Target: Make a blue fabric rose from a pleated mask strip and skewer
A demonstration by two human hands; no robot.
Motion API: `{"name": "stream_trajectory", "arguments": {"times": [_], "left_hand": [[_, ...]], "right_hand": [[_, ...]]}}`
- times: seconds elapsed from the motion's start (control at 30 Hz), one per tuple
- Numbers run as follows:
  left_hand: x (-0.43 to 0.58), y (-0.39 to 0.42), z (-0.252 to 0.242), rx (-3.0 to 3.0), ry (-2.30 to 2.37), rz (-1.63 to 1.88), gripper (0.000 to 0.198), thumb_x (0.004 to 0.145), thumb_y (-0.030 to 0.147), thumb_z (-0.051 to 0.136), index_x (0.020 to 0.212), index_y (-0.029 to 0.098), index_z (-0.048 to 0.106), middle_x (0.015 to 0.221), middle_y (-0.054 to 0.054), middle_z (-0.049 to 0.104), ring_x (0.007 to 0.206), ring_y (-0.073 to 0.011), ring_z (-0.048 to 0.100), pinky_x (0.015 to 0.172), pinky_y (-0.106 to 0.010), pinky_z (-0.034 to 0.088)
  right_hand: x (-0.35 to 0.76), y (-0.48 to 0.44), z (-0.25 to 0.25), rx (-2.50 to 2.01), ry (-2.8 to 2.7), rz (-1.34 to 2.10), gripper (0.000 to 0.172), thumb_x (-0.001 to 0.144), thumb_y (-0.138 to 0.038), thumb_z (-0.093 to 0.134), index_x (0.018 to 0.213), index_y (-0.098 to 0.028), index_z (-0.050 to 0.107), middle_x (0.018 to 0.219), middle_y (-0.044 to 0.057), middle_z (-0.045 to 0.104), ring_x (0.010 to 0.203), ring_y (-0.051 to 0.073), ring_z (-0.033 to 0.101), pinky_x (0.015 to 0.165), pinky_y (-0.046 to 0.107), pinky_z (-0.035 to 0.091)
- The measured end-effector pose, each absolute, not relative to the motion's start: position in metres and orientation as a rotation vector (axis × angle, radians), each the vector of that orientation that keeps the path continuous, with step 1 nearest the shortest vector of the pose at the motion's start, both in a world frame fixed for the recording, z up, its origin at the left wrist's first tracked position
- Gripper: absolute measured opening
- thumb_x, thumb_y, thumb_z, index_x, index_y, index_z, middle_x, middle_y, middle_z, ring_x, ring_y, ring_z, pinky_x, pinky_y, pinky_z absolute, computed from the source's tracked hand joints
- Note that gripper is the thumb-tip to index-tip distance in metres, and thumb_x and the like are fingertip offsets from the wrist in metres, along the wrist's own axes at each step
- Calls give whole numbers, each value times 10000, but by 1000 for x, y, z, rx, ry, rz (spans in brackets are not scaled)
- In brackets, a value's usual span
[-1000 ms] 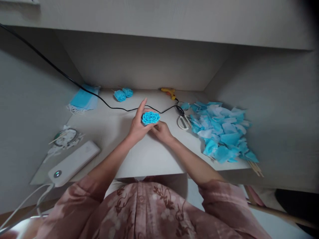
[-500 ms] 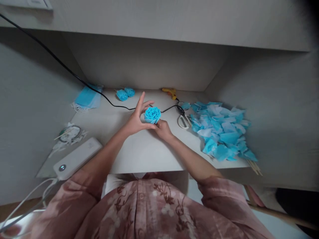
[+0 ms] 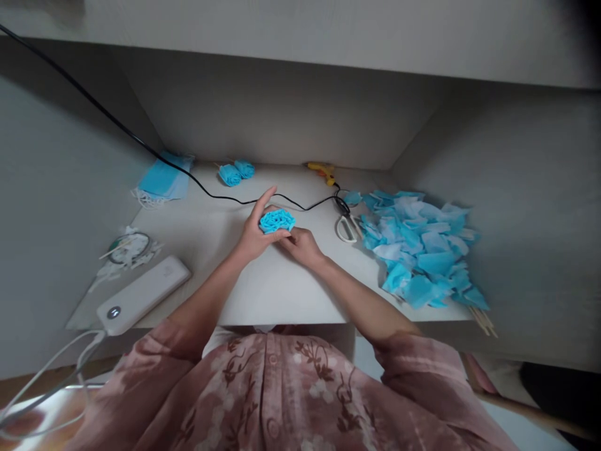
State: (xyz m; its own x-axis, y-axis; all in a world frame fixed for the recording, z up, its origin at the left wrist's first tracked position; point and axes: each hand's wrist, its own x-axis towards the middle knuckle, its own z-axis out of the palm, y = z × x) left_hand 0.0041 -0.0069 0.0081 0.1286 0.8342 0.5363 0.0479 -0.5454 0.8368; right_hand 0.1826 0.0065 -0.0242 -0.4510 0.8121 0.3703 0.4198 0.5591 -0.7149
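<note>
A blue ruffled flower, made of thin fabric or paper petals, is held up over the middle of the white desk. My left hand cups its side, with the thumb along the near edge and a finger pointing up behind. Below and to the right of the bloom, my right hand is closed at its underside; the stem, if any, is hidden by the fingers. Two similar blue flowers lie at the back of the desk on thin sticks.
A heap of blue and white petals covers the right side, with wooden sticks poking out. Scissors and a yellow glue gun lie nearby. Face masks, white scraps and a power bank are leftward; a black cable crosses behind.
Both hands have shifted slightly left and toward me with the flower. The bloom has tilted, and my left fingers have drawn in closer around it.
</note>
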Motion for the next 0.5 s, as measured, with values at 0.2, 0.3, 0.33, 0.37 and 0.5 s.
{"name": "stream_trajectory", "arguments": {"times": [0.2, 0.3, 0.33, 0.37, 0.5], "left_hand": [[1, -4, 3, 1779, 795, 1468, 1211, 735, 596, 892, 1672, 296, 186, 1188, -108, 676, 983, -252, 680, 904, -409, 561], [0, 0, 2, 1833, 675, 1518, 1339, 669, 659, 912, 1687, 310, 114, 1385, -175, 612, 1163, -305, 655, 984, -442, 548], [-1, 1, 3, 1847, 660, 1533, 1358, 654, 669, 916, 1688, 312, 112, 1428, -187, 588, 1207, -314, 639, 1006, -446, 541], [-2, 1, 4, 1856, 663, 1539, 1373, 638, 673, 921, 1689, 311, 115, 1453, -196, 572, 1238, -320, 627, 1023, -449, 534], [-3, 1, 7, 1856, 681, 1515, 1446, 573, 658, 958, 1694, 309, 113, 1479, -202, 556, 1258, -325, 625, 1047, -447, 528]], "right_hand": [[182, 7, -21, -960, -2067, 725, 371, 959, -515, 565, 826, -191, 687, 716, 21, 682, 626, 158, 557, 643, 271, 417], [183, 9, -22, -985, -2040, 697, 377, 949, -523, 571, 796, -193, 667, 703, 25, 675, 630, 163, 545, 649, 276, 426], [183, 9, -22, -995, -2023, 693, 378, 945, -528, 572, 792, -195, 661, 706, 26, 677, 630, 163, 539, 652, 277, 429], [183, 9, -23, -1002, -2007, 693, 379, 942, -532, 570, 787, -197, 655, 709, 26, 679, 629, 163, 533, 653, 277, 432], [182, 9, -24, -1012, -1977, 696, 351, 923, -502, 581, 749, -202, 634, 685, 18, 656, 623, 160, 522, 642, 276, 422]]}}
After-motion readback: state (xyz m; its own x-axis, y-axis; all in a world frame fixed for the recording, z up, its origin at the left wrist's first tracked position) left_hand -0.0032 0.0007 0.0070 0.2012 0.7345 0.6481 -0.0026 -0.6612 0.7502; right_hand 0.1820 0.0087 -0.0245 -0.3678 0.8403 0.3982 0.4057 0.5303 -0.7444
